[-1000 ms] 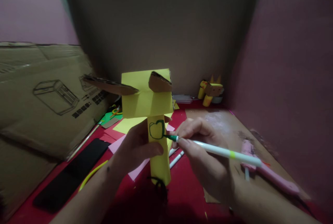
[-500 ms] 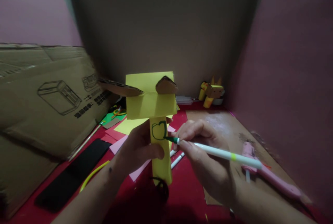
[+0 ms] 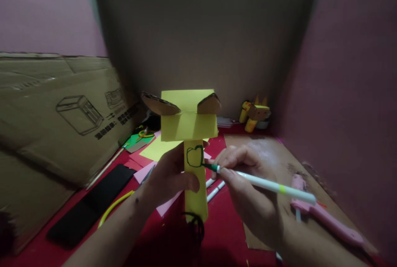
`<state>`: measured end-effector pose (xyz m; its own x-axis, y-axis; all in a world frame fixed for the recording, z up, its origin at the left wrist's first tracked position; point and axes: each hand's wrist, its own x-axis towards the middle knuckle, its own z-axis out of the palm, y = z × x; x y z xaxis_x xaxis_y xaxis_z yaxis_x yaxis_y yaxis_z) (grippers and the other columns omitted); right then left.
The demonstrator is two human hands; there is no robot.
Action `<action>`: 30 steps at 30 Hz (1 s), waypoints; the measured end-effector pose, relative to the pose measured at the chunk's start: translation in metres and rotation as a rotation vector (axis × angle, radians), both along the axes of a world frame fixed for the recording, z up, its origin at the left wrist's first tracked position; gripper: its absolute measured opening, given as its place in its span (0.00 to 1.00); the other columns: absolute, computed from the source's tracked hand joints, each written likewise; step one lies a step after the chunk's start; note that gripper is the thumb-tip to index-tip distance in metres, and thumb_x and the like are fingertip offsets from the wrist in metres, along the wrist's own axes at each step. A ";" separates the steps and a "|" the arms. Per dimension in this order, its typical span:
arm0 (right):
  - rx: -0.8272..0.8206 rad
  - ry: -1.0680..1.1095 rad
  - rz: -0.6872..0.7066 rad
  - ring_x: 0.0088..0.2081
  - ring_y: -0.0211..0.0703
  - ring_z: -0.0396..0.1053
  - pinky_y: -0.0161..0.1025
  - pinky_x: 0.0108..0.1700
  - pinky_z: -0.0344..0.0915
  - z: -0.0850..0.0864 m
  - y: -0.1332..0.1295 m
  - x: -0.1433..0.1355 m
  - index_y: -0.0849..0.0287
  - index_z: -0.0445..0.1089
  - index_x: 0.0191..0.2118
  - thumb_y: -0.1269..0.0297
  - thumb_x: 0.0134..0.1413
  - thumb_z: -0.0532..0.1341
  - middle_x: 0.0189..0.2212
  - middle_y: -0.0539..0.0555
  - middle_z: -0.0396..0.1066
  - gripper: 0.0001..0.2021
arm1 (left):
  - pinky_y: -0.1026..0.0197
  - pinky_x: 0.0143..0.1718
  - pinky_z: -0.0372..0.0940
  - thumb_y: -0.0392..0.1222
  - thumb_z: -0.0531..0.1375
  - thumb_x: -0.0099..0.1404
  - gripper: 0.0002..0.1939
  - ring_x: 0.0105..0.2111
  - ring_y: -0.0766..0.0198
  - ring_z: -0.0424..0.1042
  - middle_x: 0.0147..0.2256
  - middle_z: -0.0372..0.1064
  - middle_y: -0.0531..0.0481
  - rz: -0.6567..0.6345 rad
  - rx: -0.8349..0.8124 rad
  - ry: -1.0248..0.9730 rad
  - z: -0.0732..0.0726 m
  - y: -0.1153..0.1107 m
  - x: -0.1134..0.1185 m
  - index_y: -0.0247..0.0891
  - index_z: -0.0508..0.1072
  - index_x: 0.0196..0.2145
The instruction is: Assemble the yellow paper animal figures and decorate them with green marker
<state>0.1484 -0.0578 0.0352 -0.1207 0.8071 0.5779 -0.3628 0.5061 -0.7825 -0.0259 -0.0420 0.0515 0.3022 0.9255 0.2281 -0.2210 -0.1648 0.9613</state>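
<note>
My left hand [image 3: 173,178] is wrapped round the neck of a yellow paper animal figure [image 3: 196,198], thumb across its front. The figure has a wide yellow head piece with two brown cardboard ears, and a black curled piece hangs at its lower end. A green outlined shape is drawn on the neck above my thumb. In my right hand [image 3: 245,180], closed in a writing grip, is a white marker [image 3: 266,183] with a green tip. That tip is at the right edge of the drawn outline.
A large cardboard box [image 3: 62,134] stands at the left beside a black phone [image 3: 89,205]. Coloured paper sheets [image 3: 151,149] lie behind my left hand. At the right, a pink glue gun [image 3: 328,217] rests on a brown board [image 3: 263,147]. Another small animal figure [image 3: 259,113] stands at the back.
The whole view has shifted slightly, so most things appear further right. The figure has turned a little, with its ears now more even. The marker tip stays by the outline's right side.
</note>
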 end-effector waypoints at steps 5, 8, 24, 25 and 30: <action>-0.008 -0.008 -0.037 0.25 0.38 0.61 0.35 0.26 0.59 0.002 -0.002 0.000 0.54 0.70 0.31 0.70 0.55 0.64 0.24 0.47 0.66 0.05 | 0.68 0.26 0.66 0.27 0.69 0.41 0.25 0.27 0.65 0.70 0.29 0.75 0.54 0.053 0.002 0.065 -0.001 0.000 -0.001 0.38 0.77 0.40; -0.013 -0.023 -0.055 0.25 0.38 0.61 0.36 0.26 0.58 0.003 -0.004 0.000 0.54 0.70 0.32 0.71 0.55 0.63 0.23 0.47 0.65 0.04 | 0.69 0.25 0.66 0.26 0.69 0.41 0.26 0.26 0.66 0.69 0.28 0.74 0.56 0.041 -0.006 0.062 -0.001 0.001 -0.001 0.39 0.77 0.40; -0.018 0.009 0.040 0.24 0.35 0.61 0.34 0.24 0.58 -0.001 -0.001 -0.001 0.53 0.68 0.31 0.74 0.55 0.63 0.23 0.46 0.65 0.07 | 0.67 0.28 0.68 0.30 0.69 0.42 0.24 0.30 0.63 0.73 0.34 0.79 0.52 0.022 0.002 0.076 0.001 0.001 0.000 0.40 0.76 0.40; -0.017 0.005 0.039 0.24 0.35 0.62 0.34 0.24 0.59 -0.001 -0.002 -0.001 0.54 0.68 0.31 0.74 0.55 0.63 0.23 0.46 0.65 0.07 | 0.67 0.27 0.67 0.29 0.69 0.42 0.24 0.30 0.63 0.74 0.34 0.79 0.53 0.018 -0.004 0.066 0.001 0.001 0.000 0.40 0.76 0.40; -0.014 -0.009 0.059 0.23 0.36 0.64 0.34 0.25 0.61 0.001 -0.003 0.000 0.53 0.68 0.32 0.75 0.55 0.62 0.23 0.46 0.67 0.08 | 0.67 0.26 0.67 0.28 0.68 0.42 0.23 0.30 0.62 0.74 0.34 0.79 0.52 0.040 -0.014 0.094 0.002 -0.001 0.001 0.38 0.75 0.38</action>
